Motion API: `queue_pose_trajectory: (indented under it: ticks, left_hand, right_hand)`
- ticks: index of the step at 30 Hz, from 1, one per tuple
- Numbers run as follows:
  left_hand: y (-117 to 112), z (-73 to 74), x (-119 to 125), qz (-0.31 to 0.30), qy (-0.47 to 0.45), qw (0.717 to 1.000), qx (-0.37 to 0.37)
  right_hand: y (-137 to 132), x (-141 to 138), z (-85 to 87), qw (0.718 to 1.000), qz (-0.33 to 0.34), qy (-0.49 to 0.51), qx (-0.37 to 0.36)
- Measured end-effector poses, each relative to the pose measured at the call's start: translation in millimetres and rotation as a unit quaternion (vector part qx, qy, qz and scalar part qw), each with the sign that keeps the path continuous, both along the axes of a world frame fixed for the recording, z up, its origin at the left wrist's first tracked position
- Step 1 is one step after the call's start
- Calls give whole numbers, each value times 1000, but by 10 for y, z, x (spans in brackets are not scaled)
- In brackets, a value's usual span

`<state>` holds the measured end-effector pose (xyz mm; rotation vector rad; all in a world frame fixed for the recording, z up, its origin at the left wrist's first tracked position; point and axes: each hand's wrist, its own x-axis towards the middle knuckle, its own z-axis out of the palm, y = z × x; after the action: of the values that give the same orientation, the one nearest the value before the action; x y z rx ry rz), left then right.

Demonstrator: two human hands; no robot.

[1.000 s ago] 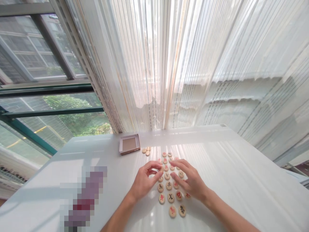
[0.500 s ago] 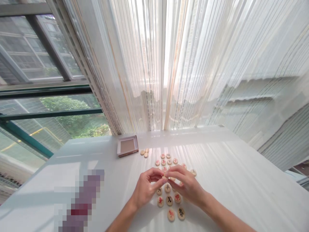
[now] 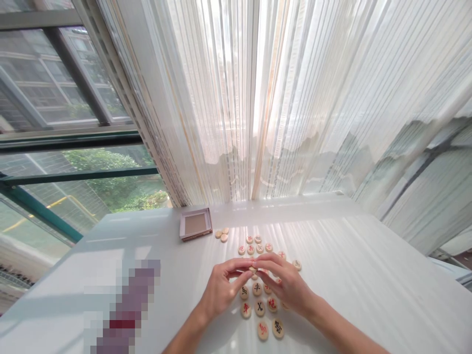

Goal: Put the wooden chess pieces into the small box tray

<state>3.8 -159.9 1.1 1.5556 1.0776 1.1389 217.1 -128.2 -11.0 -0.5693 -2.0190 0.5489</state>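
Both hands meet over a spread of round wooden Chinese chess pieces with red or black characters. My left hand (image 3: 225,285) pinches one chess piece (image 3: 252,269) from the left, and my right hand (image 3: 285,281) grips the same piece from the right. Just below the fingers lie a black-marked piece (image 3: 257,288) and another black one (image 3: 259,308). Closest to me are a red-marked piece (image 3: 262,330) and a black-marked piece (image 3: 278,328). Beyond the hands sit more pieces, such as a red one (image 3: 250,249). Several pieces are partly covered by my hands.
An open shallow box (image 3: 195,224) rests on the white table (image 3: 332,246) towards the back, beside three pieces showing no characters (image 3: 224,238). A pixelated purple strip (image 3: 127,305) is at the left. Sheer curtains (image 3: 254,108) hang behind the table, with a window at left.
Both hands stay together on the chess piece, with only slight finger movement. The whole view has shifted a little, and the curtains at right have moved.
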Motion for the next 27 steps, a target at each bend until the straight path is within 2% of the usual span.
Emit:
queue_pose_trajectory:
  ticks: [6, 11, 17, 22, 27]
  left_hand:
    - [-31, -35, 31, 26, 24, 999, 37]
    - [-68, -16, 56, 7, 7, 999, 36]
    - [-71, 9, 47, -15, 8, 999, 44]
    - [-42, 25, 38, -11, -32, 999, -2]
    - [-41, 24, 23, -41, -50, 997, -36]
  right_hand:
    - [-48, -10, -30, 999, -17, -25, -28]
    - [-74, -24, -36, 998, -10, -36, -41]
    - [-65, 4, -57, 999, -33, -34, -20]
    - [-56, 18, -71, 999, -28, -37, -15]
    - [-56, -13, -48, 999, -42, -4, -26]
